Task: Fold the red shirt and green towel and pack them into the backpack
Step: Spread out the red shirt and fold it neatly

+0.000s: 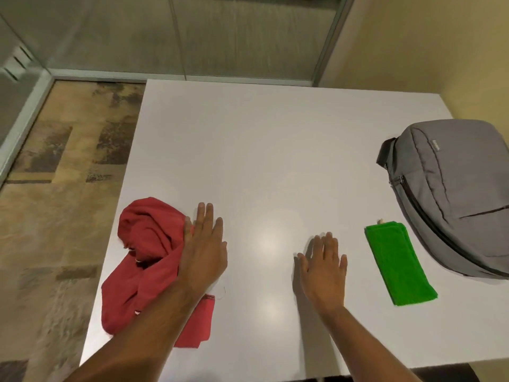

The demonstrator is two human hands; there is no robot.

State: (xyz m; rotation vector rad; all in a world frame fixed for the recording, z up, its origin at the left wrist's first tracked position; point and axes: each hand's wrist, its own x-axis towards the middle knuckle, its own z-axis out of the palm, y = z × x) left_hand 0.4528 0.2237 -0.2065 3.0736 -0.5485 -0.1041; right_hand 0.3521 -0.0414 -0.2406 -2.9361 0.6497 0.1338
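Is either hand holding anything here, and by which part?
Nothing is held. Left hand lies flat against the crumpled red shirt's right edge; right hand is open over the table.

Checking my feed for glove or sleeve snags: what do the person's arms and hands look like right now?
Both are bare. The left hand and right hand wear no gloves, rings or watch that I can see, and both forearms are uncovered down to the picture's edge, with no sleeve in view. No markings or bands show.
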